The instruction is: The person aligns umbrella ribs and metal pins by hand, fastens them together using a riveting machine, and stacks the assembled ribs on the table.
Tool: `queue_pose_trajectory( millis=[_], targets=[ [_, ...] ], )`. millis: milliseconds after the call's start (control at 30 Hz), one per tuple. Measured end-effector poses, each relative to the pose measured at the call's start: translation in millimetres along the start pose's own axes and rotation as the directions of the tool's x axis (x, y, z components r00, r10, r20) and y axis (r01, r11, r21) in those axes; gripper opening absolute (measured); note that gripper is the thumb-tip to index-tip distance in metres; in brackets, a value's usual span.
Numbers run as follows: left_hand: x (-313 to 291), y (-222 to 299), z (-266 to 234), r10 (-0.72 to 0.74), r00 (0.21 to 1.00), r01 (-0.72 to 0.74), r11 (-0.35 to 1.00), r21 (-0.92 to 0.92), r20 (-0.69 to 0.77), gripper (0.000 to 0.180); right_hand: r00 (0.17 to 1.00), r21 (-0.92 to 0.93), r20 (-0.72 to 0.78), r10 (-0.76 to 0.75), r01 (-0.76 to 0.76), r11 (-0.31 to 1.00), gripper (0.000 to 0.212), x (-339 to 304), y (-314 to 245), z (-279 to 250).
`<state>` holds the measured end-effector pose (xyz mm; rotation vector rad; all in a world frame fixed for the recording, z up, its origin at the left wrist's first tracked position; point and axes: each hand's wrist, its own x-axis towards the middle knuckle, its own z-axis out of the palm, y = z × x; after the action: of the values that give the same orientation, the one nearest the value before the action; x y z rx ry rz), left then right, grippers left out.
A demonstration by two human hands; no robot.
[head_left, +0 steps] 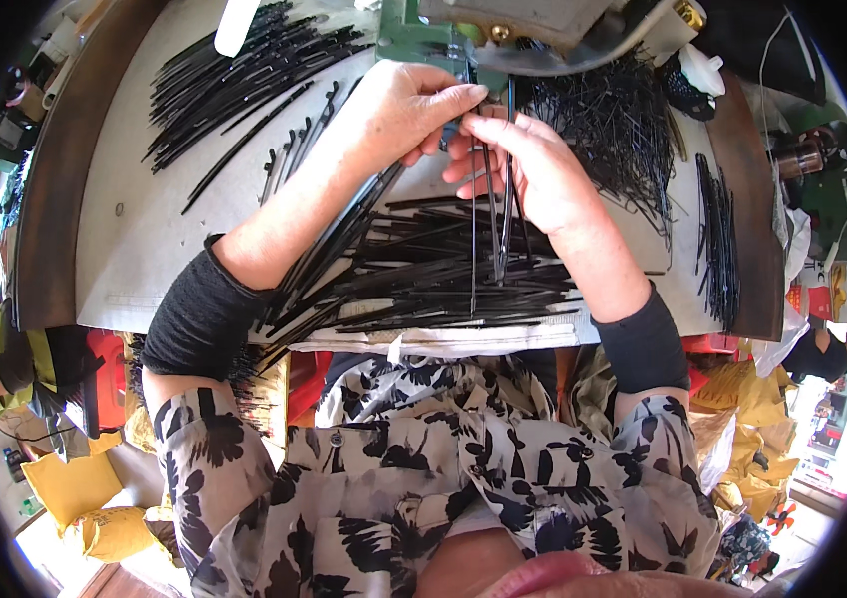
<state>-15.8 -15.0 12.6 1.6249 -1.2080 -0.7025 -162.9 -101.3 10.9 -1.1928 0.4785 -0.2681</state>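
Observation:
My left hand is closed in a pinch at the top end of some thin black rods, close in front of a green machine. My right hand is beside it, thumb and forefinger pinched on the same rods, its other fingers curled loosely. The rods hang down from between the hands, over a wide pile of black rods near the table's front edge. The fingers hide the rods' upper ends, and I cannot tell exactly how many each hand holds.
More black rods lie in a bundle at the far left. A tangle of thin black wire pieces is heaped right of the machine, and a narrow row of rods lies along the right edge. Yellow bags stand beyond the pale table.

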Motion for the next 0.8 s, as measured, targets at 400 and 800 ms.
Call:
queue_pose_trajectory(
  millis=[400, 800],
  targets=[
    [-12.4, -15.9, 1.4, 0.231, 0.907, -0.366, 0.847, 0.386, 0.353, 0.021, 0.955, -0.557, -0.277, -0.108, -0.068, 0.828, 0.034, -80.1, -46.9, -97.1],
    [-25.9, 3.9, 14.5, 0.161, 0.905, -0.381, 0.722, 0.578, 0.395, 0.012, 0.81, -0.966, -0.253, -0.528, -0.182, 0.185, 0.021, -98.2, -43.8, -129.0]
  ],
)
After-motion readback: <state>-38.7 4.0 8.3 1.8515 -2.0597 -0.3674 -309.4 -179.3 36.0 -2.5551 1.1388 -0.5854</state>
